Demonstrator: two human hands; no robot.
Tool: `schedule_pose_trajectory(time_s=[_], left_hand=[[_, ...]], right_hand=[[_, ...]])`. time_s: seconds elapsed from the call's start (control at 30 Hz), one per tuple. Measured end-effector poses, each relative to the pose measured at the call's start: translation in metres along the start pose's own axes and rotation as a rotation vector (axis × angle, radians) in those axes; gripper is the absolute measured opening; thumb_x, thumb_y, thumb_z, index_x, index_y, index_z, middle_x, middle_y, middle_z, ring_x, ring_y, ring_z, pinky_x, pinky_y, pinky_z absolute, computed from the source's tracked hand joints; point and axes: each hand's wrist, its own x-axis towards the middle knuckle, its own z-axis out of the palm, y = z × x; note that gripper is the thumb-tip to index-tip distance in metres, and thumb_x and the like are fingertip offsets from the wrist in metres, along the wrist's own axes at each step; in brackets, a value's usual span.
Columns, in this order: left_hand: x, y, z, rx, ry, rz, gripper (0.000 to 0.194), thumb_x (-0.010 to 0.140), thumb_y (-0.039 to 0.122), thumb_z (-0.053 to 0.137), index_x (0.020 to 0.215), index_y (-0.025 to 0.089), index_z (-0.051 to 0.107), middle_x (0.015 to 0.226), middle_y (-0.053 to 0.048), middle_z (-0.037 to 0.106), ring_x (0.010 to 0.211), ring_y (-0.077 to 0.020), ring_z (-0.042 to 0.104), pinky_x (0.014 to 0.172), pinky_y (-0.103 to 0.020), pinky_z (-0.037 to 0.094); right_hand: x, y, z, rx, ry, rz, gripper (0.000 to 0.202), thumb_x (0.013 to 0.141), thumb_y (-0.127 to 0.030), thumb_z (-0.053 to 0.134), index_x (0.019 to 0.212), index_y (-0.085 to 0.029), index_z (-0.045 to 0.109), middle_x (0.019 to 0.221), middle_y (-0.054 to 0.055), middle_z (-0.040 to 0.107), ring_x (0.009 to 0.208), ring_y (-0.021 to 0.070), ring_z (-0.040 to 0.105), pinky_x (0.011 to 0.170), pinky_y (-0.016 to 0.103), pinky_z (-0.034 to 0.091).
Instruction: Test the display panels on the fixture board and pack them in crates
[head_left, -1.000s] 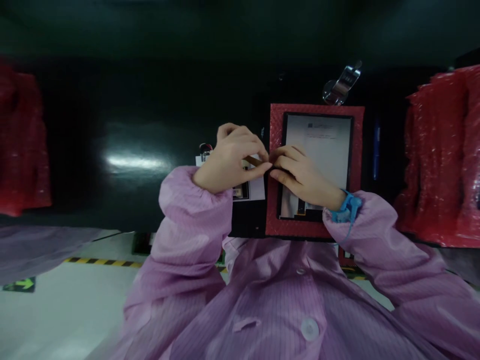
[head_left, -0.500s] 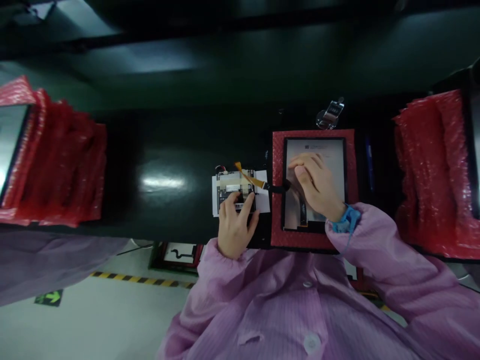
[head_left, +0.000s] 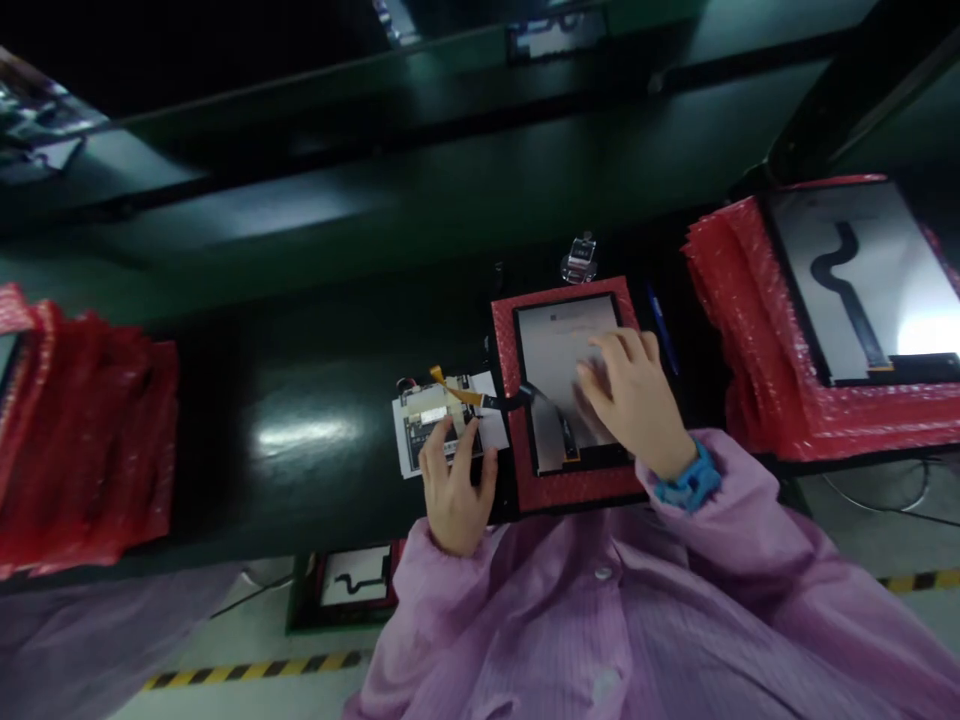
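Observation:
My left hand [head_left: 457, 490] rests with spread fingers on the lower edge of a small circuit board [head_left: 427, 424], which lies on a white sheet [head_left: 491, 425]. From the board an orange flat cable [head_left: 454, 389] joins a black ribbon [head_left: 511, 402] that runs right onto a display panel [head_left: 562, 350]. The panel lies on a red bubble-wrap sheet [head_left: 506, 345]. Over the panel's right part is my right hand [head_left: 634, 400], fingers apart and nothing between them; whether it touches the surface is unclear.
Red bubble-wrap stacks stand at left [head_left: 90, 430] and right [head_left: 757, 330], the right one topped by another panel [head_left: 870, 280]. A blue pen [head_left: 663, 328] lies right of the near panel. Behind it is a small clear object [head_left: 580, 260]. Part of a person's sleeve [head_left: 112, 640] shows lower left.
The camera view has turned toward the right, showing more of the right stack. My right hand has moved off the black ribbon toward the panel's right side. My left hand stays at the board.

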Motion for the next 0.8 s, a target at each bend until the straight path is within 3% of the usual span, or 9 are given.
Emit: schedule_pose_trajectory(time_s=[0.13,0.23,0.37,0.47,0.6,0.67,0.73,0.8], left_hand=[[0.001,0.034,0.001,-0.207,-0.092,0.046,0.037,0.099,0.024,0.052,0.136,0.023,0.054,0.123,-0.014,0.066,0.118,-0.028,0.063,0.101,-0.047,0.053],[0.0,0.051,0.007,-0.214,-0.179,0.051,0.041,0.099,0.028,0.055,0.139,0.02,0.051,0.126,-0.015,0.067,0.119,-0.0306,0.062,0.101,-0.049,0.053],[0.0,0.054,0.011,-0.201,-0.186,0.044,0.047,0.098,0.033,0.055,0.142,0.016,0.049,0.128,-0.018,0.067,0.117,-0.033,0.063,0.099,-0.051,0.054],[0.004,0.047,0.003,-0.248,-0.246,0.014,0.046,0.099,0.038,0.053,0.139,0.014,0.053,0.127,-0.018,0.068,0.116,-0.0324,0.063,0.098,-0.051,0.056],[0.02,0.037,-0.021,-0.414,-0.458,-0.144,0.042,0.099,0.048,0.052,0.126,0.018,0.064,0.119,-0.015,0.073,0.111,-0.0307,0.068,0.095,-0.048,0.058],[0.033,0.037,-0.032,-0.557,-0.473,-0.279,0.037,0.101,0.049,0.047,0.111,0.022,0.07,0.112,-0.012,0.075,0.106,-0.0288,0.072,0.092,-0.046,0.059],[0.048,0.042,-0.038,-0.74,-0.287,-0.373,0.038,0.103,0.048,0.039,0.109,0.024,0.068,0.12,-0.011,0.073,0.114,-0.0287,0.069,0.095,-0.046,0.058],[0.061,0.05,-0.04,-0.941,-0.071,-0.411,0.041,0.103,0.048,0.032,0.125,0.027,0.06,0.141,-0.011,0.063,0.132,-0.0289,0.059,0.107,-0.05,0.052]], right_hand=[[-0.043,0.017,-0.013,-0.084,-0.082,0.171,0.034,0.097,-0.036,0.05,0.122,-0.015,0.057,0.109,0.016,0.061,0.098,0.0323,0.055,0.087,0.054,0.048],[-0.058,0.028,-0.011,0.035,-0.084,0.244,0.041,0.096,-0.04,0.052,0.129,-0.016,0.056,0.111,0.015,0.064,0.099,0.0315,0.058,0.089,0.055,0.05],[-0.056,0.032,-0.016,0.358,-0.105,0.466,0.049,0.09,-0.045,0.06,0.131,-0.018,0.056,0.112,0.013,0.064,0.095,0.0248,0.06,0.087,0.049,0.055],[-0.052,0.015,-0.036,0.604,-0.089,0.575,0.045,0.09,-0.042,0.06,0.13,-0.022,0.056,0.121,0.01,0.062,0.099,0.0204,0.061,0.089,0.041,0.056],[-0.046,-0.03,-0.063,0.828,0.015,0.438,0.037,0.095,-0.033,0.058,0.131,-0.026,0.053,0.132,0.009,0.058,0.116,0.0203,0.06,0.099,0.038,0.054],[-0.042,-0.051,-0.066,0.893,-0.026,0.279,0.042,0.096,-0.033,0.057,0.137,-0.026,0.049,0.138,0.01,0.055,0.127,0.0222,0.055,0.107,0.04,0.05],[-0.036,-0.065,-0.057,0.945,-0.101,0.085,0.048,0.098,-0.038,0.055,0.142,-0.025,0.044,0.143,0.01,0.053,0.132,0.0229,0.052,0.11,0.041,0.047],[-0.031,-0.072,-0.039,0.969,-0.138,-0.02,0.048,0.1,-0.042,0.05,0.144,-0.024,0.042,0.142,0.01,0.055,0.131,0.0223,0.051,0.11,0.041,0.047]])
